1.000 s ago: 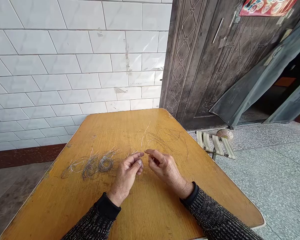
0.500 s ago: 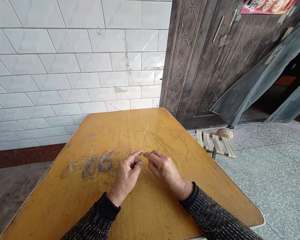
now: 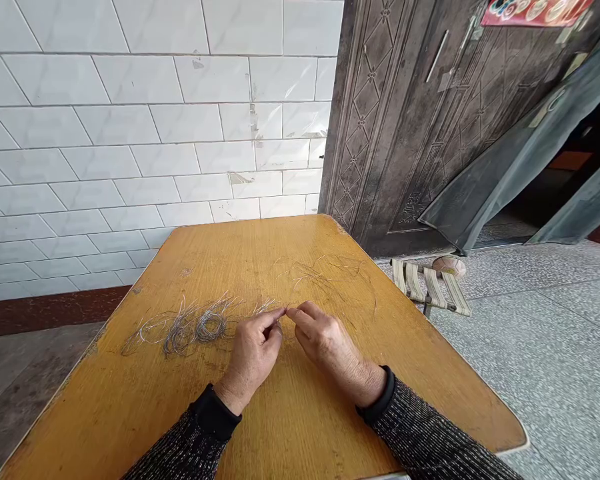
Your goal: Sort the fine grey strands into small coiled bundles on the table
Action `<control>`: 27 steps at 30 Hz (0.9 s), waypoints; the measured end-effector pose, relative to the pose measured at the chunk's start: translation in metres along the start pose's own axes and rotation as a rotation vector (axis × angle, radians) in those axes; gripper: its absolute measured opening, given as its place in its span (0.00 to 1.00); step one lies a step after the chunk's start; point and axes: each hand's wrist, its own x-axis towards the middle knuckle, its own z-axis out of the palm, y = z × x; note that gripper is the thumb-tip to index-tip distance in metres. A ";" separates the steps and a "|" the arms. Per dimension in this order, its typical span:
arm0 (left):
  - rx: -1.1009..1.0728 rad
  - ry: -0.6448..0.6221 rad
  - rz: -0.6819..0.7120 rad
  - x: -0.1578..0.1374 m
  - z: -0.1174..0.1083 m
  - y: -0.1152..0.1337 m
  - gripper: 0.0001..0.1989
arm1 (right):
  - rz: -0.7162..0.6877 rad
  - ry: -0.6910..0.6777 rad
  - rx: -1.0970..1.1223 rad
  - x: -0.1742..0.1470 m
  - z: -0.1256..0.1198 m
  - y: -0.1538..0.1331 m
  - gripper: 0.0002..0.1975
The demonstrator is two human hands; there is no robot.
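Note:
My left hand (image 3: 253, 353) and my right hand (image 3: 327, 343) meet over the middle of the table, index fingertips touching or almost so. Both are closed in a pinch on a thin wire, of which hardly anything shows between the fingers. Just left of my left hand lies a small grey coil of wire (image 3: 211, 327). Beside it are a darker, looser wire bundle (image 3: 177, 339) and a pale wire loop (image 3: 153, 329). Light wire ends (image 3: 264, 306) stick out behind my left fingers. Beyond my right hand, loose fine wires (image 3: 325, 283) spread in a thin tangle.
The wooden table (image 3: 220, 260) has rounded corners and stands near a white tiled wall (image 3: 130, 120). A dark carved door (image 3: 400, 133) is at the back right. A low strap-seated stool (image 3: 433, 287) and a round object (image 3: 449, 266) are beside the table's right edge.
The pale wire end that stood up above my fingertips no longer shows there. My fingertips have come closer together, and my left hand has rolled slightly with its back more upward.

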 end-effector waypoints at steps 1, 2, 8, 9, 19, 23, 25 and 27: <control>0.018 -0.004 0.014 0.000 0.000 0.000 0.13 | -0.006 -0.012 -0.024 0.000 -0.001 -0.001 0.14; 0.048 -0.008 0.033 0.000 0.000 0.001 0.14 | -0.014 -0.028 -0.045 0.000 -0.002 -0.001 0.14; 0.279 -0.035 0.129 0.002 -0.001 0.000 0.17 | -0.038 -0.122 -0.136 -0.001 -0.009 -0.006 0.11; 0.298 -0.044 0.144 0.002 -0.001 0.000 0.17 | -0.041 -0.133 -0.149 -0.001 -0.010 -0.007 0.12; 0.433 -0.128 0.196 0.002 -0.003 -0.005 0.15 | -0.075 -0.201 -0.237 0.000 -0.012 -0.009 0.12; 0.529 -0.182 0.158 0.002 -0.003 -0.006 0.13 | -0.088 -0.190 -0.217 -0.001 -0.008 -0.008 0.10; 0.568 -0.198 0.143 0.002 -0.003 -0.007 0.12 | -0.082 -0.164 -0.209 -0.003 -0.005 -0.007 0.10; 0.585 -0.213 0.136 0.001 -0.003 -0.008 0.12 | -0.058 -0.123 -0.201 -0.004 -0.002 -0.006 0.10</control>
